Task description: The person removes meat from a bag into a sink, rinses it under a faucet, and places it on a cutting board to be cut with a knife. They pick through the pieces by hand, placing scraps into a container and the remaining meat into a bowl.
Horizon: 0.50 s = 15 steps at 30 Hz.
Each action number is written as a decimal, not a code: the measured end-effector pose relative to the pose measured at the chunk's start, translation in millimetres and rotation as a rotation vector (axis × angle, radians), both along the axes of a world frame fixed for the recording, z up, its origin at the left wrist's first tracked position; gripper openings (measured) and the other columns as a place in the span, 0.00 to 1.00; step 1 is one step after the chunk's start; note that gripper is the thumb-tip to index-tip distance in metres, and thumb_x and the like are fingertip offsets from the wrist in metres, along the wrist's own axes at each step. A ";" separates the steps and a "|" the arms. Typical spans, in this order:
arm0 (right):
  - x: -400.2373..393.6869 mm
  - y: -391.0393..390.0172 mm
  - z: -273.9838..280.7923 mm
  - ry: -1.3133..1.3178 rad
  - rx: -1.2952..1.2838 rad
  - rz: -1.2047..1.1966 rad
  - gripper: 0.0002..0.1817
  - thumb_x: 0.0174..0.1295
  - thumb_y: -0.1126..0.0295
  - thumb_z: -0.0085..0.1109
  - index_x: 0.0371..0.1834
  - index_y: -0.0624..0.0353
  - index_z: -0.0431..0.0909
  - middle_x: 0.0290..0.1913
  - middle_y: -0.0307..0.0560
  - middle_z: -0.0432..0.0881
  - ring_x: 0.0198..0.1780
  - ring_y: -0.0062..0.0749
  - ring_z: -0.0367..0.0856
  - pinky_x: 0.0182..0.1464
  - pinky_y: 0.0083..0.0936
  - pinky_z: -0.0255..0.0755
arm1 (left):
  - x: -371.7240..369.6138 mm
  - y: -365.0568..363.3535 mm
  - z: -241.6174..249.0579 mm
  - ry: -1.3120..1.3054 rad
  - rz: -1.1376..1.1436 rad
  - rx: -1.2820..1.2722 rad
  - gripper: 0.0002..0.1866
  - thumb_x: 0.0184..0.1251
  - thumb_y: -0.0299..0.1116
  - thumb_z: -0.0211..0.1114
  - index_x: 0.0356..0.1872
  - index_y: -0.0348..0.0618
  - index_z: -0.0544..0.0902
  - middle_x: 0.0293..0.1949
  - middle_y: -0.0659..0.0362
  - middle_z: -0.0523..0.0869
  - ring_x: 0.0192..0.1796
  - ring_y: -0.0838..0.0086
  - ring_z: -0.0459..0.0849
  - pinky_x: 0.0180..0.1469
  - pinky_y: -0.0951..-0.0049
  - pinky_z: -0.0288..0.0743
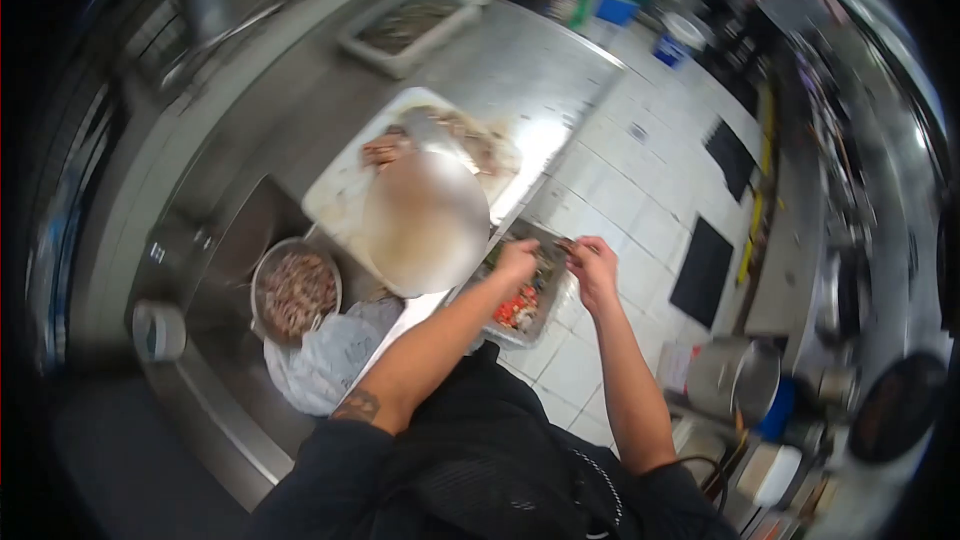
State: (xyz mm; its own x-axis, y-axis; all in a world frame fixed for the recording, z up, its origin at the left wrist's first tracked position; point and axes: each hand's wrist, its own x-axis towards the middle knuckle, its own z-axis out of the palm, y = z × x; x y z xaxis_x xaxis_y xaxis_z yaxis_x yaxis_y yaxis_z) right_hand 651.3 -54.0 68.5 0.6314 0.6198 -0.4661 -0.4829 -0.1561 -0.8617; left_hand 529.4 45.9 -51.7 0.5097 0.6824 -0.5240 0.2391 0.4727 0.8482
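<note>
Both of my hands are over a metal bin [545, 325] of scraps beside the counter edge. Red and white bits [517, 310] lie in it, with greenish matter farther back. My left hand [517, 258] is closed above the bin; what its fingers hold is hidden. A small dark brown piece [567, 243] is pinched between the fingertips of my right hand [594, 268]. To the left, a white cutting board [335, 190] carries brown meat pieces [385, 148] and a wide blade [435, 135]. A blurred, pale round patch covers the board's near part.
In the sink at left sit a pot of meat pieces [297, 292] and a plastic bag [320, 365]. A white tub [408, 55] stands at the counter's back. White floor tiles [640, 175] lie to the right, with dark mats [703, 275], and a large pot [735, 380] at lower right.
</note>
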 end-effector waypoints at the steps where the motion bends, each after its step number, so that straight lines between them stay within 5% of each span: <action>1: -8.5 8.5 9.3 -0.062 -0.001 0.063 0.09 0.67 0.77 0.67 0.46 0.59 0.78 0.39 0.44 0.86 0.35 0.25 0.84 0.35 0.22 0.79 | -9.6 -5.5 2.5 -0.002 -0.022 -0.026 0.24 0.64 0.21 0.58 0.62 0.39 0.87 0.56 0.52 0.92 0.55 0.63 0.90 0.58 0.67 0.80; 6: -101.0 91.1 78.2 -0.350 0.069 0.518 0.06 0.68 0.77 0.68 0.43 0.59 0.80 0.34 0.40 0.86 0.28 0.19 0.80 0.32 0.18 0.75 | -45.7 -12.8 19.8 0.005 -0.280 0.129 0.22 0.66 0.24 0.60 0.60 0.36 0.85 0.57 0.50 0.90 0.60 0.64 0.87 0.58 0.63 0.80; 8: -158.4 133.2 101.5 -0.473 0.164 0.794 0.07 0.68 0.77 0.67 0.47 0.62 0.83 0.33 0.39 0.86 0.31 0.18 0.81 0.31 0.20 0.75 | -14.0 -20.0 -45.0 -0.354 -0.064 0.114 0.23 0.67 0.24 0.60 0.64 0.35 0.83 0.59 0.49 0.89 0.64 0.64 0.85 0.62 0.62 0.78; 9: -195.8 149.9 131.0 -0.537 0.185 0.980 0.09 0.69 0.78 0.66 0.51 0.65 0.84 0.34 0.39 0.87 0.32 0.19 0.81 0.32 0.21 0.76 | -34.7 -19.4 6.0 -0.324 -0.131 0.199 0.24 0.71 0.28 0.62 0.68 0.35 0.80 0.64 0.49 0.86 0.69 0.64 0.81 0.68 0.61 0.74; 10: -226.9 170.2 141.7 -0.676 0.214 1.107 0.11 0.70 0.79 0.65 0.53 0.67 0.85 0.35 0.40 0.88 0.31 0.19 0.81 0.33 0.21 0.76 | -86.4 -10.9 112.1 -0.420 -0.175 0.038 0.27 0.74 0.32 0.68 0.71 0.36 0.78 0.71 0.49 0.81 0.74 0.63 0.76 0.72 0.59 0.71; 12: -282.1 212.4 153.8 -0.664 0.252 1.258 0.10 0.70 0.78 0.66 0.52 0.68 0.86 0.35 0.41 0.88 0.30 0.18 0.80 0.32 0.20 0.76 | -70.4 2.7 86.5 -0.700 -0.161 0.314 0.32 0.73 0.36 0.73 0.74 0.37 0.74 0.73 0.49 0.78 0.76 0.62 0.73 0.75 0.59 0.69; 14: -338.2 246.6 171.7 -0.825 0.354 1.369 0.10 0.70 0.79 0.66 0.52 0.68 0.86 0.35 0.41 0.88 0.29 0.17 0.79 0.32 0.19 0.75 | -117.7 3.1 136.5 -0.574 -0.005 0.372 0.32 0.73 0.34 0.73 0.75 0.38 0.74 0.74 0.49 0.77 0.78 0.61 0.72 0.76 0.59 0.68; 15: -363.4 258.2 180.6 -0.780 0.384 1.384 0.10 0.70 0.79 0.66 0.52 0.68 0.86 0.36 0.40 0.88 0.29 0.17 0.79 0.32 0.18 0.75 | -117.0 14.5 124.3 -0.834 0.014 0.143 0.32 0.73 0.33 0.73 0.75 0.38 0.75 0.73 0.50 0.78 0.78 0.63 0.71 0.76 0.60 0.68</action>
